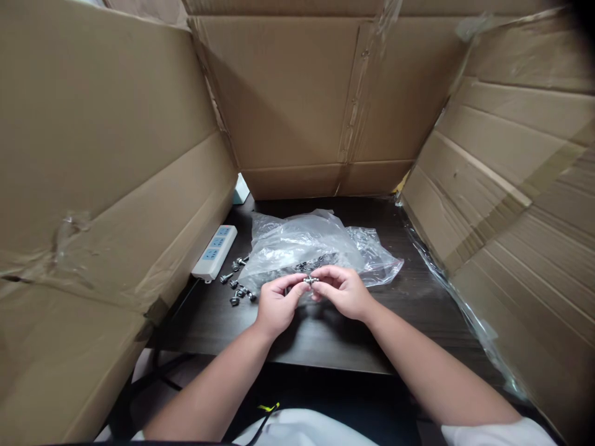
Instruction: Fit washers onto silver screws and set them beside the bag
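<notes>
Between my two hands is a small metal bolt (311, 280), lying roughly sideways. My left hand (281, 302) pinches its left end with thumb and forefinger. My right hand (348, 293) grips the right end in the same way, its other fingers curled below. Just behind the hands, a clear plastic bag (307, 238) lies on the dark table (325, 341), with many small dark and metal pieces inside it. Several loose bolts with dark heads or washers (235, 301) are scattered to the left of my left hand. Fine details of the held bolt are too small to make out.
A white power strip (215, 254) lies along the table's left side. Cardboard walls stand at the left (106, 124), back (288, 93) and right (511, 204). A second clear bag (379, 257) lies behind and right of my hands. A pale box (240, 189) stands at the back left corner.
</notes>
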A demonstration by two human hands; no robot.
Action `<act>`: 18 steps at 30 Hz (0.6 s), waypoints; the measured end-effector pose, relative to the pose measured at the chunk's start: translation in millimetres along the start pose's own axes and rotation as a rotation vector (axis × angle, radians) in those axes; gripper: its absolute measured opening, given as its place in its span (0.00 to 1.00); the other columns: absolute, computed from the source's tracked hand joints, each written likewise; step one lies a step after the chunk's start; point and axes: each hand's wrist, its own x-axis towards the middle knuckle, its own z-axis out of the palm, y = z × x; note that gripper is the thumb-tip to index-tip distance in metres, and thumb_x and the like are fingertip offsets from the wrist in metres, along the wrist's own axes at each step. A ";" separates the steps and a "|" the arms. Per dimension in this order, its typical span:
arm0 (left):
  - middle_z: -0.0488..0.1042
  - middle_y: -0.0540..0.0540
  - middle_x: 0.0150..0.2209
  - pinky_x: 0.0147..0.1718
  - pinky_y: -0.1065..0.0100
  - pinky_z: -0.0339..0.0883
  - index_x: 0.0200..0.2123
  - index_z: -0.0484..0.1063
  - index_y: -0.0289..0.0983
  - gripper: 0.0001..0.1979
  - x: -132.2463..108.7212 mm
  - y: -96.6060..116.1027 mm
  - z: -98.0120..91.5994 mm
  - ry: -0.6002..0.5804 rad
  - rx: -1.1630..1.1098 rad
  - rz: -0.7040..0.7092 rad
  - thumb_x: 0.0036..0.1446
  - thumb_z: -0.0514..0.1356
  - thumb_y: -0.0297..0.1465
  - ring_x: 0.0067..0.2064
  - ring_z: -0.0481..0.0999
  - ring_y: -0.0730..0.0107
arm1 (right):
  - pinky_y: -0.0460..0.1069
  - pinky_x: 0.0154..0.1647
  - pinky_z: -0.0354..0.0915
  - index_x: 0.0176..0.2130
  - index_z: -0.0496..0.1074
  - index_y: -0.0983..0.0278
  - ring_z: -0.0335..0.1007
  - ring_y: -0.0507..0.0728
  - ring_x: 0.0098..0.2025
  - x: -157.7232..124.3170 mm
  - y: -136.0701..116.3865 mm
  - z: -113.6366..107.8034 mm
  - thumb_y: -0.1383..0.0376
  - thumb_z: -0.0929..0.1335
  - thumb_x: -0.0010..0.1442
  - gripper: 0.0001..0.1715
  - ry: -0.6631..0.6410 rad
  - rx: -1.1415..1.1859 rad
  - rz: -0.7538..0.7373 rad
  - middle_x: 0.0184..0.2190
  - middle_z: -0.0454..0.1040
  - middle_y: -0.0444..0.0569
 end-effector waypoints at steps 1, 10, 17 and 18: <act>0.81 0.45 0.32 0.31 0.67 0.74 0.35 0.79 0.36 0.08 -0.5 0.5 0.2 -0.007 0.027 0.024 0.51 0.64 0.31 0.33 0.79 0.65 | 0.48 0.28 0.70 0.37 0.72 0.65 0.72 0.52 0.25 0.0 -0.2 -0.7 0.60 0.72 0.53 0.13 0.000 -0.014 0.007 0.28 0.74 0.46; 0.80 0.45 0.33 0.34 0.69 0.74 0.34 0.79 0.37 0.06 -2.2 -0.9 1.7 0.030 0.273 0.297 0.52 0.63 0.27 0.33 0.79 0.68 | 0.45 0.20 0.65 0.31 0.68 0.66 0.69 0.50 0.19 3.1 3.8 -5.4 0.51 0.64 0.61 0.21 -0.041 -0.148 0.069 0.21 0.68 0.43; 0.81 0.44 0.35 0.38 0.66 0.75 0.34 0.79 0.37 0.06 -1.6 1.5 0.7 0.081 0.237 0.216 0.52 0.63 0.28 0.36 0.80 0.65 | 0.49 0.34 0.71 0.49 0.67 0.60 0.74 0.53 0.33 -0.2 4.5 -8.5 0.64 0.70 0.56 0.20 -0.124 -0.169 -0.022 0.40 0.72 0.49; 0.81 0.44 0.35 0.37 0.66 0.75 0.34 0.79 0.37 0.06 -1.8 1.6 0.7 0.075 0.229 0.207 0.52 0.63 0.28 0.36 0.80 0.65 | 0.49 0.35 0.71 0.48 0.67 0.60 0.74 0.53 0.33 -0.6 3.8 -8.2 0.64 0.69 0.57 0.19 -0.128 -0.166 -0.023 0.40 0.73 0.49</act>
